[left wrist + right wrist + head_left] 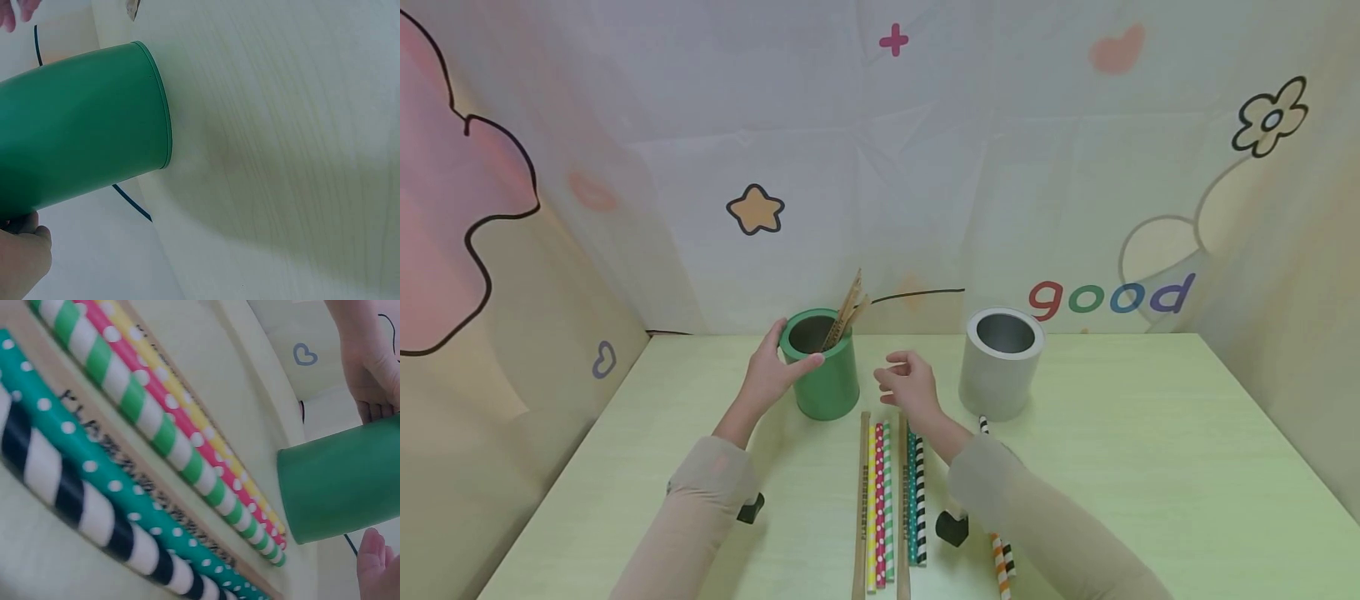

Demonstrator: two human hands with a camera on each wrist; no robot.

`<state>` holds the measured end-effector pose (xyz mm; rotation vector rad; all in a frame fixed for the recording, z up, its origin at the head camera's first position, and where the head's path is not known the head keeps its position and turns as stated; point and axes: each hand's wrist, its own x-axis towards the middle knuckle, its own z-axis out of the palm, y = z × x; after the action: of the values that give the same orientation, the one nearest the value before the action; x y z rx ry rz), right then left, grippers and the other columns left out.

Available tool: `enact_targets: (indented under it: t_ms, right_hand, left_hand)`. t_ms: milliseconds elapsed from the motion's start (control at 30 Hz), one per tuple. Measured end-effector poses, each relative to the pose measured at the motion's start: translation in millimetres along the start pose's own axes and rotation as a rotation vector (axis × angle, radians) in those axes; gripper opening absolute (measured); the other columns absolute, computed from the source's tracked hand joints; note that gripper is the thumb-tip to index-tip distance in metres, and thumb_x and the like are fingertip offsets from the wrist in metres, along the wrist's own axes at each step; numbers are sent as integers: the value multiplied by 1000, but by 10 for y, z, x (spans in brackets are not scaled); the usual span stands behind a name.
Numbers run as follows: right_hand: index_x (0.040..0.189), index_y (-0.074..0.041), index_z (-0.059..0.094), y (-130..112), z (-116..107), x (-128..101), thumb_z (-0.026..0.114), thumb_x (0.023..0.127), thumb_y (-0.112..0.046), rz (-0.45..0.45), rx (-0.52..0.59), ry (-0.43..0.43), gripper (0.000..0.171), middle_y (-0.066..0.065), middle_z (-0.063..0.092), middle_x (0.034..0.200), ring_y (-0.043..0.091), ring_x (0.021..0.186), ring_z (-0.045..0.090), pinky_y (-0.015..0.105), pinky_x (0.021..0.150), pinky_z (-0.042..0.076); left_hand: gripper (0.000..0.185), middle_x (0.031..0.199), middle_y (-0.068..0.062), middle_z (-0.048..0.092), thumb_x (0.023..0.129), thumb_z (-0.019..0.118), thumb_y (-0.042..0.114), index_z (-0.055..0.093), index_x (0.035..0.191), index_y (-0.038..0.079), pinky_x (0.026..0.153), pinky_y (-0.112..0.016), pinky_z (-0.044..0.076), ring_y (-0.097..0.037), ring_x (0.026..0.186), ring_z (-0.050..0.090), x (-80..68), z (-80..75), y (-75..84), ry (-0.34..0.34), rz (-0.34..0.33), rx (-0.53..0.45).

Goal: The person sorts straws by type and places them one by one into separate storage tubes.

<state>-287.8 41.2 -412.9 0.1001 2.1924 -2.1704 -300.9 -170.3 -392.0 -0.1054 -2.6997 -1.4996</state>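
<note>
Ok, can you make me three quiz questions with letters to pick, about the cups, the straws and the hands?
1. Where is the left hand?
A. round the green round cup
B. flat on the pale green table
C. inside the grey round cup

2. What colour is the dotted paper straw lying next to the pink dotted straw?
A. blue
B. yellow
C. white

3. What is the right hand holding?
A. a straw
B. the grey cup
C. nothing

Answers: 1 A, the head view shows its fingers and thumb wrapped round the green cup's rim. 2 B, the head view shows a yellow dotted straw right beside the pink one. 3 C, its fingers are loosely bent in the air between the two cups with nothing in them.
</note>
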Motion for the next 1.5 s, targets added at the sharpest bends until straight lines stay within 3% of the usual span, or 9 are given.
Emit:
enact_targets:
  t_ms: [467, 800, 1067, 1500]
  right_hand:
    - [115, -1, 47, 301, -49, -163, 58, 84, -18, 140, -116, -118, 36, 9, 54, 87, 20, 73, 57, 30, 67, 53]
    - [111, 2, 47, 368, -100, -280, 57, 84, -13, 128, -209, -199, 32, 9, 55, 81, 18, 69, 58, 30, 62, 53]
    - [110, 0, 49, 379, -178, -310, 58, 82, -13, 141, -300, -240, 32, 11, 55, 86, 18, 69, 58, 28, 59, 52]
    - [108, -1, 50, 360, -311, -363, 60, 79, -10, 120, -446, -268, 31, 11, 56, 84, 17, 64, 56, 27, 57, 51]
  left_hand:
    - [98, 148, -7, 16, 71, 64, 53, 11, 143, 13, 106, -50, 20, -27, 136, 14, 6, 9, -17, 3, -1, 6]
    - [97, 148, -7, 15, 72, 64, 52, 10, 143, 13, 106, -51, 20, -27, 136, 13, 24, 9, -13, 0, -3, 8]
    - [99, 148, -6, 16, 71, 64, 54, 10, 143, 14, 106, -50, 20, -27, 136, 13, 24, 2, 4, -1, -4, 7]
    - [99, 148, -6, 15, 71, 64, 54, 9, 143, 15, 106, -50, 20, -26, 136, 13, 28, 5, -15, -4, -12, 14]
